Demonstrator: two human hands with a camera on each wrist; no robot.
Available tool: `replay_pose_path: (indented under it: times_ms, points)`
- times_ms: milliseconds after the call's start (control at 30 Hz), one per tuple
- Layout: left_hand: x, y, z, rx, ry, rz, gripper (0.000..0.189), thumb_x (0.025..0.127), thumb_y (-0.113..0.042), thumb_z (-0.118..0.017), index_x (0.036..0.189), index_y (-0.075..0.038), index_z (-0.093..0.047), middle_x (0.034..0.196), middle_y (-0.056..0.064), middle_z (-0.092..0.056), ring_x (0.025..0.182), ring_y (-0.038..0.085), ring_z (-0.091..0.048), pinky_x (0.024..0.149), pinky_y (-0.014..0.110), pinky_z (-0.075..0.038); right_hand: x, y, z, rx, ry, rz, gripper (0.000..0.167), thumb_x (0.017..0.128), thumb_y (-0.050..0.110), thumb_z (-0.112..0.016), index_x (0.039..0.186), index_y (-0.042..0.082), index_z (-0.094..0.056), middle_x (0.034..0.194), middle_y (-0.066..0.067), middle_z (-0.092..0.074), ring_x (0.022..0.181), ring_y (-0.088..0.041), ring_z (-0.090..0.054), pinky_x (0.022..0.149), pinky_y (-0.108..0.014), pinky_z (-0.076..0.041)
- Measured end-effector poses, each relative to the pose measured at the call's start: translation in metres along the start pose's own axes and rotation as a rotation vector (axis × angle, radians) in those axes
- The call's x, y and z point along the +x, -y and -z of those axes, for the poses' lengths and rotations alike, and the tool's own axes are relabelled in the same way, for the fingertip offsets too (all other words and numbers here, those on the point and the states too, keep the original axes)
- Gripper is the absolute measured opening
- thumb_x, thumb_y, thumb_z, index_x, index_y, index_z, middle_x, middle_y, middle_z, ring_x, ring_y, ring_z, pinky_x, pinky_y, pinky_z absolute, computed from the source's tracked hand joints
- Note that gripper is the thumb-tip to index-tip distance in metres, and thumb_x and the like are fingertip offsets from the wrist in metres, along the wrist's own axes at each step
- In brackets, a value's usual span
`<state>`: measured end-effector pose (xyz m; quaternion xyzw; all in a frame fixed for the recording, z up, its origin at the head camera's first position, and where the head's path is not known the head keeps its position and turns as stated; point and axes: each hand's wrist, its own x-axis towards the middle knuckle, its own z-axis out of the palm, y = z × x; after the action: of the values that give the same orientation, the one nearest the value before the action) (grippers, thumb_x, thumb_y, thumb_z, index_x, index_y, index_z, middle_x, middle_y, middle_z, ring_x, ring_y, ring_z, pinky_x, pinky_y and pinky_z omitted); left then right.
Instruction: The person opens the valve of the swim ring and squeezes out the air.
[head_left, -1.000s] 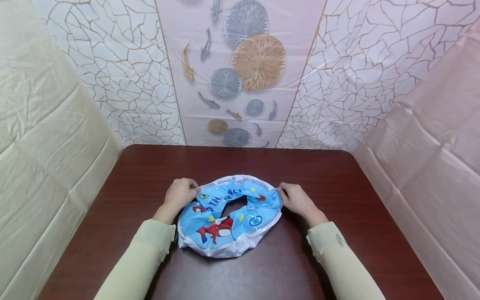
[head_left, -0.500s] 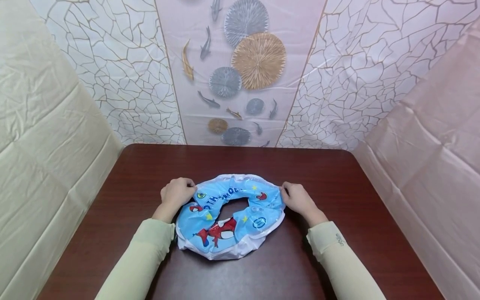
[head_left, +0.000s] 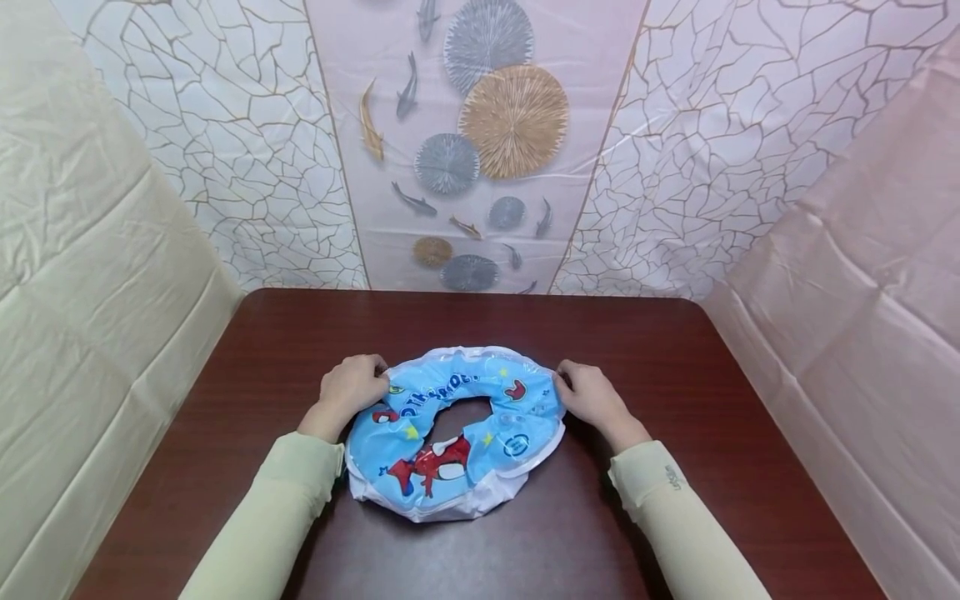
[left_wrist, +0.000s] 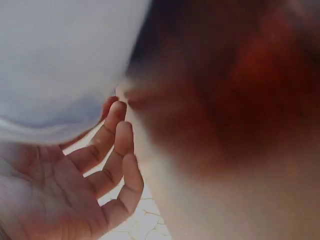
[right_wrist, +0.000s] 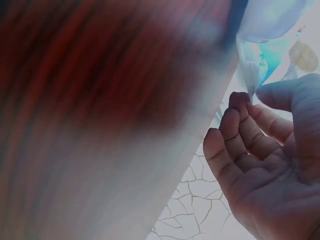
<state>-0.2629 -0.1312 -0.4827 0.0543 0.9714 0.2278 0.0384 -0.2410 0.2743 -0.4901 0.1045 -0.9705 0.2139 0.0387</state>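
Note:
A partly inflated swim ring [head_left: 450, 500], light blue with a white edge and red cartoon figures, lies wrinkled on the brown table. My left hand [head_left: 347, 393] grips its upper left edge in the head view. At its upper right edge my right hand [head_left: 596, 402] pinches the rim. The right wrist view shows the thumb and a fingertip [right_wrist: 240, 100] meeting on the ring's thin white edge. In the left wrist view the ring's white underside [left_wrist: 55, 60] hides the thumb, while several curled fingers [left_wrist: 125, 140] show beside it.
The dark brown table [head_left: 480, 562] reaches back to a patterned wall cloth [head_left: 465, 200]. Beige cloth sheets [head_left: 97, 225] hang on both sides, close to the table's edges.
The swim ring has spread wider and its hole looks rounder. My left hand has shifted slightly left; the right hand has moved a little out and back. Both keep their hold.

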Motion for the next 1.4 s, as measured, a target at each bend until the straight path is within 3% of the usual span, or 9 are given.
replay_pose_path:
  times_ms: [167,400,567,800,1100,1400]
  points:
    - [0.004,-0.008,0.003,-0.030,0.008,-0.095,0.038,0.096,-0.035,-0.064,0.119,-0.007,-0.071,0.111,0.011,-0.069,0.094,0.028,-0.064,0.079,0.050,-0.056,0.003,0.003,-0.001,-0.002,-0.030,0.033,0.021,0.099,0.025,-0.064,0.113,0.009,-0.067,0.099,-0.008,-0.068,0.083,-0.021,-0.062,0.079,-0.040,-0.059]
    - [0.010,-0.012,0.001,-0.104,-0.043,-0.119,0.030,0.099,-0.032,-0.065,0.112,-0.007,-0.074,0.103,0.009,-0.071,0.088,0.024,-0.063,0.080,0.044,-0.057,0.009,0.005,-0.002,-0.021,-0.036,0.064,0.017,0.099,0.021,-0.066,0.110,0.009,-0.070,0.102,-0.008,-0.069,0.089,-0.023,-0.064,0.085,-0.043,-0.058]
    - [0.010,-0.010,-0.003,-0.143,-0.084,-0.090,0.025,0.100,-0.029,-0.064,0.112,-0.009,-0.075,0.100,0.007,-0.072,0.083,0.023,-0.063,0.075,0.039,-0.057,0.011,0.007,-0.004,-0.032,-0.022,0.035,0.016,0.099,0.020,-0.065,0.109,0.008,-0.071,0.104,-0.009,-0.070,0.089,-0.023,-0.064,0.086,-0.043,-0.057]
    - [0.013,-0.002,-0.008,-0.162,-0.087,-0.014,0.028,0.098,-0.034,-0.065,0.108,-0.012,-0.077,0.099,0.007,-0.072,0.089,0.025,-0.061,0.077,0.046,-0.053,0.014,0.006,-0.006,-0.016,-0.003,-0.009,0.016,0.100,0.019,-0.064,0.108,0.007,-0.071,0.103,-0.011,-0.070,0.087,-0.024,-0.064,0.085,-0.042,-0.058]
    - [0.020,0.013,-0.009,-0.174,-0.022,0.064,0.030,0.097,-0.040,-0.064,0.103,-0.014,-0.079,0.092,0.004,-0.069,0.087,0.025,-0.060,0.070,0.044,-0.048,0.019,0.005,-0.006,0.025,0.012,-0.023,0.014,0.099,0.016,-0.064,0.099,0.004,-0.072,0.088,-0.009,-0.069,0.073,-0.019,-0.060,0.069,-0.035,-0.056]
    - [0.026,0.022,-0.009,-0.235,0.085,0.096,0.035,0.097,-0.040,-0.064,0.110,-0.011,-0.077,0.104,0.008,-0.070,0.097,0.027,-0.060,0.080,0.047,-0.050,0.024,-0.002,-0.010,0.058,0.069,-0.055,0.015,0.099,0.017,-0.065,0.096,0.004,-0.072,0.085,-0.007,-0.067,0.070,-0.017,-0.059,0.064,-0.031,-0.054]
